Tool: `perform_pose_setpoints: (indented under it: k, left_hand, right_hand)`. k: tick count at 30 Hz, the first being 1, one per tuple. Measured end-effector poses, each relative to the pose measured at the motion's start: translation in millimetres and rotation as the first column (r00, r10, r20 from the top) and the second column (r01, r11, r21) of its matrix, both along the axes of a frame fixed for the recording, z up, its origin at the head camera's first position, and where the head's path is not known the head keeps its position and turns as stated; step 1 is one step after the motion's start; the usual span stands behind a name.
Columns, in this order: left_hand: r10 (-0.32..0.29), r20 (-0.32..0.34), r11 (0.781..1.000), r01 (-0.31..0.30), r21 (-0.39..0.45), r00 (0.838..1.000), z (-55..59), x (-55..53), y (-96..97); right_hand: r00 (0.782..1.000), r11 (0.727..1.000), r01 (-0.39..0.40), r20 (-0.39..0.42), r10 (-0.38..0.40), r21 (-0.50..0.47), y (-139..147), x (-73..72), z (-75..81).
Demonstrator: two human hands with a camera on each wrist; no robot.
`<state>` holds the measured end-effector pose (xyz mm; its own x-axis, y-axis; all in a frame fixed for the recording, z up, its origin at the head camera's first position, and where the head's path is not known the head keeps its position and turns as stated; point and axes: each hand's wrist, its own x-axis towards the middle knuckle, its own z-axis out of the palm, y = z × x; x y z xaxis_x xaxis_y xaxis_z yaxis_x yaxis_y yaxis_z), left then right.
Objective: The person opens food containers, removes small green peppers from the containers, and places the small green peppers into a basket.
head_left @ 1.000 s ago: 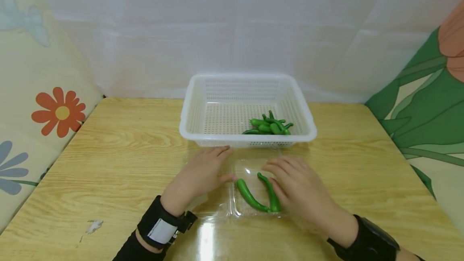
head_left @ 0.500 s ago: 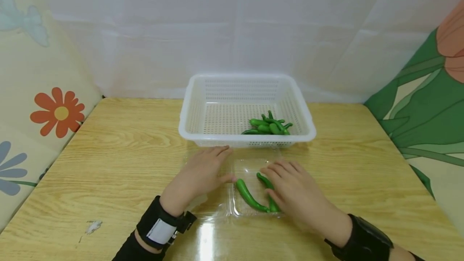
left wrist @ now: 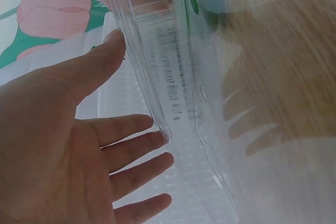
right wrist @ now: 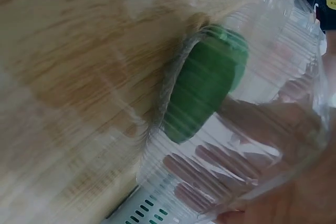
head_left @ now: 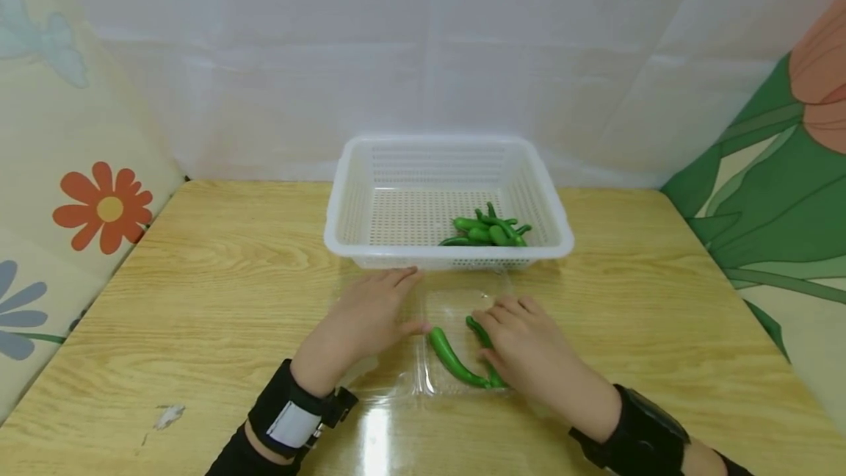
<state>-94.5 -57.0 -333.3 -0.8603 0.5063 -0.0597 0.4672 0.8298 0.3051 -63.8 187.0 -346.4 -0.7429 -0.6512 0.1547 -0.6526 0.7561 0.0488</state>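
Observation:
A clear plastic clamshell box (head_left: 449, 305) lies opened out on the table in the head view. Two green chili peppers are inside its right half: a curved one (head_left: 452, 360) on the left and another (head_left: 479, 330) partly covered by my right hand (head_left: 537, 347). My left hand (head_left: 366, 318) spreads straight fingers over the left half, its thumb near the middle fold. In the left wrist view the fingers touch the plastic edge. Through the box wall in the right wrist view, my right thumb meets a green chili pepper (right wrist: 205, 85), while the other fingers stay extended and apart from it.
A white perforated basket (head_left: 449, 250) stands just behind the box, with several green chili peppers (head_left: 492, 230) heaped at its front right. Patterned fabric borders the table on both sides, and a white sheet hangs behind.
My right hand has shifted a little left and now covers more of the right chili pepper. My left hand and both peppers in the box show no clear movement.

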Motion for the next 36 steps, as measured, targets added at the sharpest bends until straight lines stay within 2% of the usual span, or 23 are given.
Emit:
perform_pose_setpoints:
  k: [19,36]
  left_hand:
    - [-0.006,0.0,1.0,0.006,-0.001,1.0,-1.4,-0.4,0.8]
    - [-0.008,-0.013,1.0,0.008,-0.01,1.0,-2.4,-1.6,2.3]
  right_hand:
    - [1.0,1.0,-0.029,-0.007,0.029,0.003,-9,-6.2,-9.7]
    - [0.995,0.992,-0.067,-0.085,0.058,-0.111,-15,-10.1,-17.8]
